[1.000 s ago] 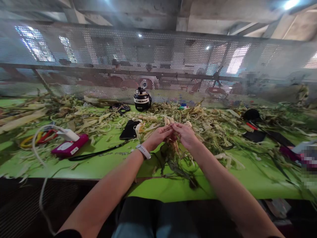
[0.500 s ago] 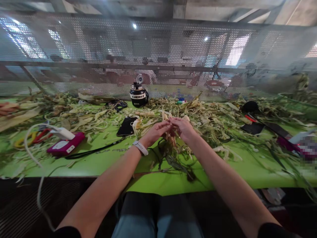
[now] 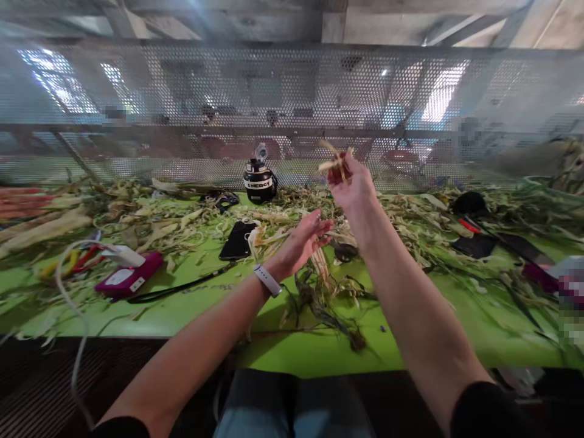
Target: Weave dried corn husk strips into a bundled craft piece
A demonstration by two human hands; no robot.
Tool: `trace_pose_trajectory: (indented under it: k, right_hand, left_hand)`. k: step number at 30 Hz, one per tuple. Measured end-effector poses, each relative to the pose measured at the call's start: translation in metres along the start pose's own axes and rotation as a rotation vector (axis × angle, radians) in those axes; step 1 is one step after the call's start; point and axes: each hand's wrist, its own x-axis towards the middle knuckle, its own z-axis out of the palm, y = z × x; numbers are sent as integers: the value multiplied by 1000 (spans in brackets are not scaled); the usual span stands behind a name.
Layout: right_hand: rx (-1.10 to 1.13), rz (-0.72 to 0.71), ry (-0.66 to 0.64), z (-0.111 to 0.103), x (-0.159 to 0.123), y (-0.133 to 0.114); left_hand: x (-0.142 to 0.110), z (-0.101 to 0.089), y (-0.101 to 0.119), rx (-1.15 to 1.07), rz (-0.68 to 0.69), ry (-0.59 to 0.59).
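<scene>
My right hand (image 3: 356,188) is raised above the table, its fingers closed round a few curled, pale yellow strips of dry husk (image 3: 329,163). Lower and to the left, my left hand (image 3: 303,242) has its fingers apart and holds nothing I can see. Just under it lies a bunch of dry stalks (image 3: 323,271) with pale, pinkish stems and dark, withered ends towards the table's front edge. A whitish, peeled husk piece (image 3: 258,240) lies left of my left hand.
Dry husks (image 3: 173,222) litter the green table (image 3: 228,307). A black jug (image 3: 260,182) stands at the back before a perforated metal screen (image 3: 301,91). A phone (image 3: 236,240), a purple power block (image 3: 130,275) with a white cable, and a black cap (image 3: 469,204) lie about.
My hands were together over the stalks. The right hand has risen away from me with the husk strips; the left has opened and stayed low. The camera view has shifted slightly.
</scene>
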Motion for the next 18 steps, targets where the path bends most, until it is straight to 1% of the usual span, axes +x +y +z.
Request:
trace_pose_trajectory:
  k: [2,3,5,6,7,8,10,12,14,15,17,18]
  right_hand:
    - [78,-41,-13,19,28,-1]
    - [113,-47,-3,26,41,0]
    - [159,-43,5,37,64,-1]
    - [168,-42,-5,39,75,-4]
    - [172,-51,-27,39,85,-8]
    - [180,-64,-45,38,95,-12]
    - [202,-114,-50,33,112,-22]
    - [186,-151,-90,30,120,-27]
    - [170,-154,-115,30,119,-26]
    - [180,-138,-103,31,117,-25]
    - [237,-82,-38,34,110,-22]
    - [273,-50,-2,35,107,-23]
  left_hand:
    - [-3,26,0,-6,1,6]
    - [-6,38,-2,6,21,65]
    - [-17,59,-10,36,82,239]
    - [-24,66,-15,50,95,289]
    - [-32,72,-20,46,87,310]
    - [-39,76,-24,23,74,317]
    - [-50,79,-28,-20,41,289]
    - [-49,79,-23,-36,36,268]
    - [-40,78,-14,-44,88,271]
    - [-34,78,-11,-46,127,276]
    - [-28,80,-8,-20,183,283]
    - [-30,81,-11,4,192,280]
